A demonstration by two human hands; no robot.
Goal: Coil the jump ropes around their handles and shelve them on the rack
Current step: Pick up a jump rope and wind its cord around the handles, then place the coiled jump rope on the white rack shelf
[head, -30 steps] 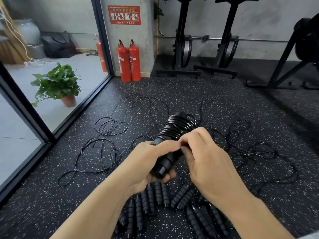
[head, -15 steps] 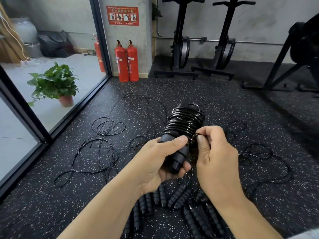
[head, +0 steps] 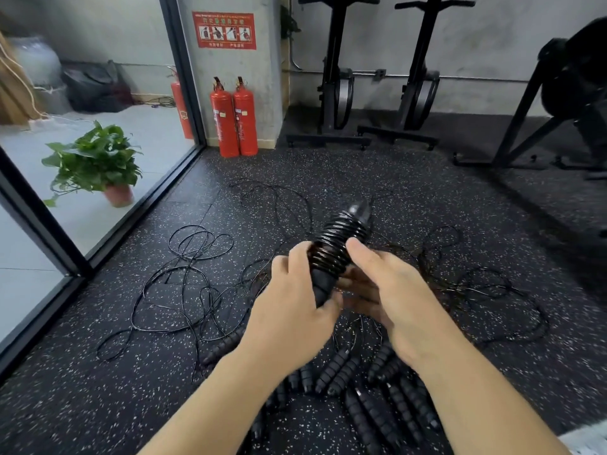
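Floor: black rubber matting (head: 377,178) flecked with white, running up to a glass wall (head: 108,224) on your left
Coiled jump rope (head: 338,244): up off the floor in front of you, between your two hands, tilted with its far end up and to the right; the cord is wound in tight turns round the upper part of the handles, and the far tip is blurred
Left hand (head: 292,310): you grip the bare lower end of the handles, fingers curled round it, thumb lying along the left edge of the coil
Right hand (head: 391,290): your thumb presses on the right side of the coil and your fingers curl in beneath the handles
Loose ropes (head: 190,257): thin black cords lie tangled on the matting to the left, beyond your hands and to the right
Spare handles (head: 377,399): ribbed black grips lie side by side on the floor beneath your forearms
Background: two red fire extinguishers (head: 234,119) stand against a concrete pillar, a potted plant (head: 95,162) sits behind the glass, black exercise machines (head: 338,77) line the far wall
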